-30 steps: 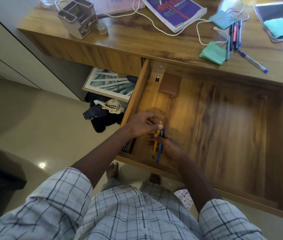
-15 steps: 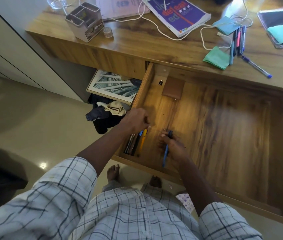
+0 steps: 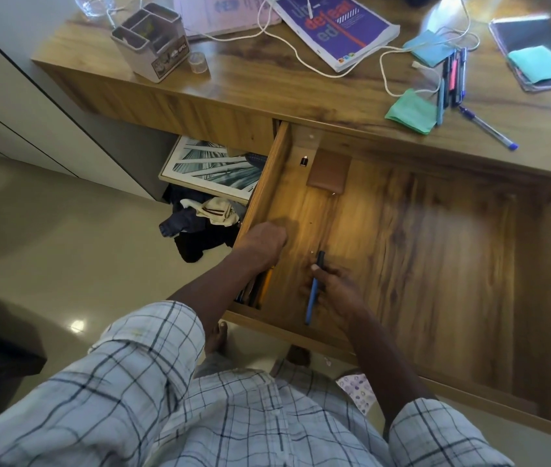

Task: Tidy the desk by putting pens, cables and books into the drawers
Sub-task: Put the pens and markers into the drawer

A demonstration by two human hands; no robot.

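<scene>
Where the right hand (image 3: 333, 286) reaches into the open drawer (image 3: 435, 247), thumb and fingers pinch a blue pen (image 3: 312, 298), its black cap pointing toward the drawer's back. Left hand (image 3: 262, 242) is curled like a fist beside the drawer's left wall; motion-blurred, so I cannot tell whether it grips anything. Stowed pens (image 3: 265, 286) lie along that wall beneath its wrist. Brown wallet (image 3: 329, 173) sits at back left. On the desk (image 3: 267, 89) above: desk pens (image 3: 452, 75), white cable (image 3: 301, 60), purple book (image 3: 334, 25).
</scene>
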